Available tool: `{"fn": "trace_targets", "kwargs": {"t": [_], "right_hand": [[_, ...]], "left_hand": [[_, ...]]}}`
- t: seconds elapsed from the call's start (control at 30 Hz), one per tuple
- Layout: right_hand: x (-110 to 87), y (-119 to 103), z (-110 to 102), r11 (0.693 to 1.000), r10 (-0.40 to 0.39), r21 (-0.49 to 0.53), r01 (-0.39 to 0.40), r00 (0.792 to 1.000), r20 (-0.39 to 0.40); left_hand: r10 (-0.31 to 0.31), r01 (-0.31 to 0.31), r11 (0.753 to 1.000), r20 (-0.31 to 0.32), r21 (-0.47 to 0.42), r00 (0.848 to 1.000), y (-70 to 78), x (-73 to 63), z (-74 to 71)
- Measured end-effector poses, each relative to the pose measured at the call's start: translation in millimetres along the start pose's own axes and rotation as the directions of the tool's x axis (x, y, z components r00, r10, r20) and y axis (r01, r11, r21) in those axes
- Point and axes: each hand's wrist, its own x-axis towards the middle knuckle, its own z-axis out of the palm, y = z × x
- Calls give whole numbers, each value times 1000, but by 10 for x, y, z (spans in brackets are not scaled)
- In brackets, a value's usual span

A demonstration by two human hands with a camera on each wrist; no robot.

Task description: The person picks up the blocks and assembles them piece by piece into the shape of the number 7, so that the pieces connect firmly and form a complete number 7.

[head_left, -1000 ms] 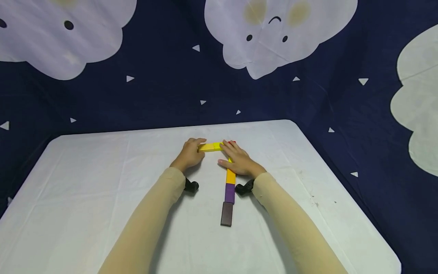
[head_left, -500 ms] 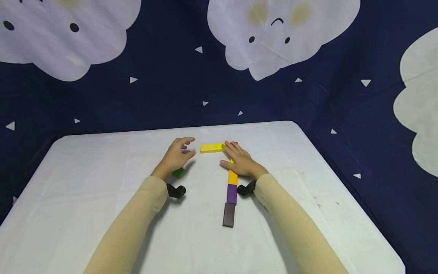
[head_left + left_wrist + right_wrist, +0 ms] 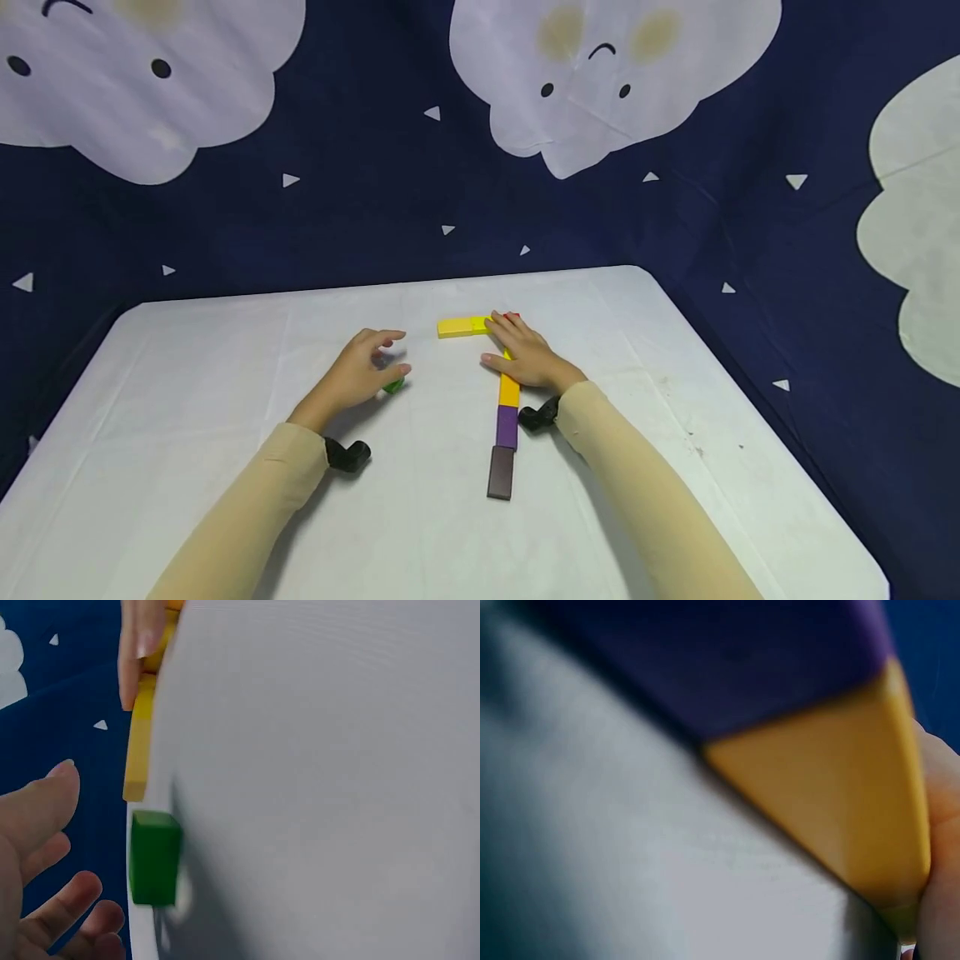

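Note:
My left hand (image 3: 354,373) hovers with parted, bent fingers beside a small green block (image 3: 393,385). In the left wrist view the green block (image 3: 156,859) stands apart from the fingers. My right hand (image 3: 528,354) lies fingers spread over the corner of a row of blocks and hides part of it. From that corner a yellow block (image 3: 454,327) extends left. Toward me run an orange block (image 3: 508,390), a purple block (image 3: 507,427) and a dark brown block (image 3: 500,472). A bit of a red block (image 3: 512,316) shows behind the right fingers.
The blocks lie on a white-covered table (image 3: 202,433). A dark blue cloth (image 3: 360,167) with clouds and small triangles hangs behind it. A black wrist mount (image 3: 348,456) sits at the left cuff, another black mount (image 3: 540,414) at the right.
My left hand has let go of the yellow block's end and moved left and toward me, to the green block. The right hand stays on the row.

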Motion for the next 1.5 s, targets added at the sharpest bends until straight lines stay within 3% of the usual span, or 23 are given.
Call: {"fn": "trace_targets", "kwargs": {"t": [0.2,0.33,0.73,1.2,1.5], "right_hand": [[9,-2,2,1000,-2,7,2,1000,-9],[14,-1,14,1000,-11,-2,11,1000,-2],[8,-39,-18,1000,-9,-11,9,1000,-1],[-26,-33,-23,1000,10,3,-10,1000,6],[-16,-14,-9,1000,13,11,-14,1000,9]], "left_hand": [[14,-15,1000,59,22,998,-79,-146,-5],[23,-31,995,84,91,996,-90,-201,22],[4,0,983,-20,182,1000,-75,-297,111],[-41,48,987,-52,150,998,-14,-272,209],[-20,22,993,-16,119,1000,-11,-95,157]]}}
